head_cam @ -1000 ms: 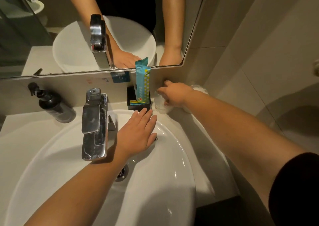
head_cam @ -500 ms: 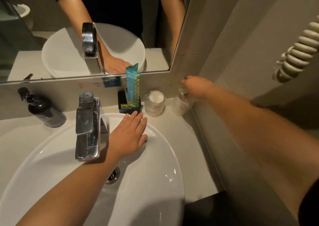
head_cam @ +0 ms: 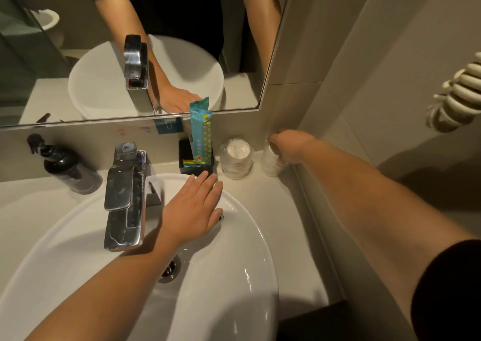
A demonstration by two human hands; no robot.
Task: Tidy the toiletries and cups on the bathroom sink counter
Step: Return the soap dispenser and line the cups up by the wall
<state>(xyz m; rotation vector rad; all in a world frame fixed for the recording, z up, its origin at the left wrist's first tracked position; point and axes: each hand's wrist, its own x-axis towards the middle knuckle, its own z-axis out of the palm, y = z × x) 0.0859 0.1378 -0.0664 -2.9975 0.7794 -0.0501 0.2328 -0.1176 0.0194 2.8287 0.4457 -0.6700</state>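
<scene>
Setting: pale bathroom counter (head_cam: pixel 283 210) under a wall mirror (head_cam: pixel 182 41)
Right hand (head_cam: pixel 289 146): fingers closed around wrapped cup (head_cam: pixel 270 162) standing in back right corner
Left hand (head_cam: pixel 192 208): flat, fingers together, on basin rim (head_cam: pixel 250 218)
Nearby: second wrapped cup (head_cam: pixel 236 159) between corner cup and black holder (head_cam: pixel 195 167) with teal packet (head_cam: pixel 201 135)
Far left: dark pump bottle (head_cam: pixel 66 167)

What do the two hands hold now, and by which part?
The right hand grips the wrapped cup in the corner by its top. The left hand holds nothing; it lies flat on the basin rim.
</scene>
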